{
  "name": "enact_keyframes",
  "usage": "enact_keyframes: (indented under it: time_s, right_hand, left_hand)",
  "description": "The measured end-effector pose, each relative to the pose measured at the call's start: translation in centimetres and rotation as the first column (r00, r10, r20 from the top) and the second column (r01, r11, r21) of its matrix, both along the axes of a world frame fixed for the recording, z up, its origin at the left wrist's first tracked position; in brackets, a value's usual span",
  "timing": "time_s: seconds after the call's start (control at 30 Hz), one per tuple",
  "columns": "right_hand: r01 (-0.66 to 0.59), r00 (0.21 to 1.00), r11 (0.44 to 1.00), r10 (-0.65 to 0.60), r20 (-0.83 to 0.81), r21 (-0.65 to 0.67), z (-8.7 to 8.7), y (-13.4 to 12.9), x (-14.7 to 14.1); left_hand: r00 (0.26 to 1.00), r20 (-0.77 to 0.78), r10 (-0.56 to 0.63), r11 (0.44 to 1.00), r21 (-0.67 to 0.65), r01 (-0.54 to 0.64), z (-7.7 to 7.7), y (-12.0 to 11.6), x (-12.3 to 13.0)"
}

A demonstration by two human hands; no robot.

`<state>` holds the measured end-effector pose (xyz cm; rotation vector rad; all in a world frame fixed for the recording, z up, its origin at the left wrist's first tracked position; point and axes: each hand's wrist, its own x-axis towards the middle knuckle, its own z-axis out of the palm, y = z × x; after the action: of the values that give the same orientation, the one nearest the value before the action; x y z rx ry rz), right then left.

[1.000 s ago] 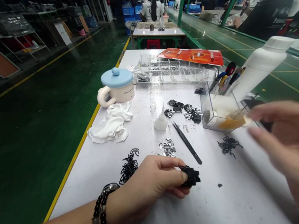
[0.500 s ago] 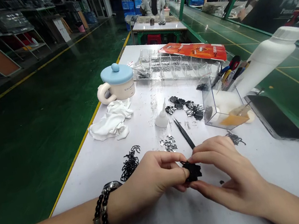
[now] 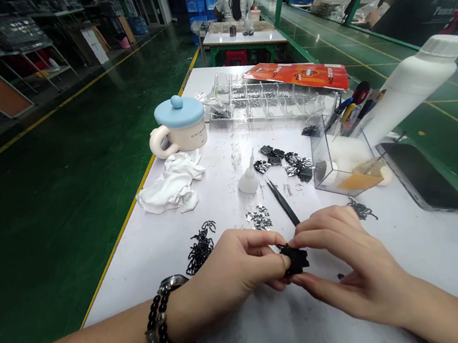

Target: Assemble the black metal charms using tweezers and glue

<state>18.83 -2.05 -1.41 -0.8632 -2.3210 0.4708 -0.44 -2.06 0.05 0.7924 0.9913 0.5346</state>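
Note:
Between my two hands, just above the white table, is a small black notched part (image 3: 298, 259). My left hand (image 3: 244, 262) pinches its left side between thumb and fingers. On the other side, my right hand (image 3: 349, 262) holds it at the upper and lower edges with fingertips and thumb. Black tweezers (image 3: 282, 202) lie just beyond the right fingers. A pile of small silver pieces (image 3: 259, 217) sits past my hands, and a heap of black curved pieces (image 3: 199, 249) lies by my left wrist. Similar black parts (image 3: 298, 165) are grouped farther back.
A lidded mug (image 3: 181, 127) and crumpled white cloth (image 3: 173, 183) stand left. A small dropper bottle (image 3: 248, 179) is mid-table. Behind is a compartment tray (image 3: 258, 111) under an orange sheet (image 3: 301, 75). At right are a clear box (image 3: 343, 170), white bottle (image 3: 416, 84) and phone (image 3: 427, 176).
Both hands keep their grip on the black part almost unchanged. The whole view has shifted very slightly.

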Motion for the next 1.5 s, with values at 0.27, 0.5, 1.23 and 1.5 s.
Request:
enact_keyframes:
  time_s: [0.27,0.5,1.23,1.5]
  right_hand:
    - [-0.002,1.0,1.0,0.002,-0.002,-0.005,0.0,-0.02,0.04]
    - [-0.003,1.0,1.0,0.003,-0.005,0.002,-0.14,0.06,0.02]
    - [-0.001,1.0,0.999,0.001,0.008,0.032,-0.1,0.15,0.14]
    - [-0.021,1.0,0.999,0.021,-0.015,0.05,-0.07,-0.01,0.1]
  left_hand:
    - [1.0,0.012,0.01,1.0,0.002,-0.01,-0.17,-0.09,-0.06]
    - [1.0,0.016,0.009,1.0,0.008,-0.009,-0.23,-0.11,-0.09]
    - [1.0,-0.022,-0.008,0.998,0.062,0.009,-0.33,-0.03,-0.18]
    - [0.999,-0.039,-0.011,0.991,0.134,0.016,-0.08,-0.14,0.06]
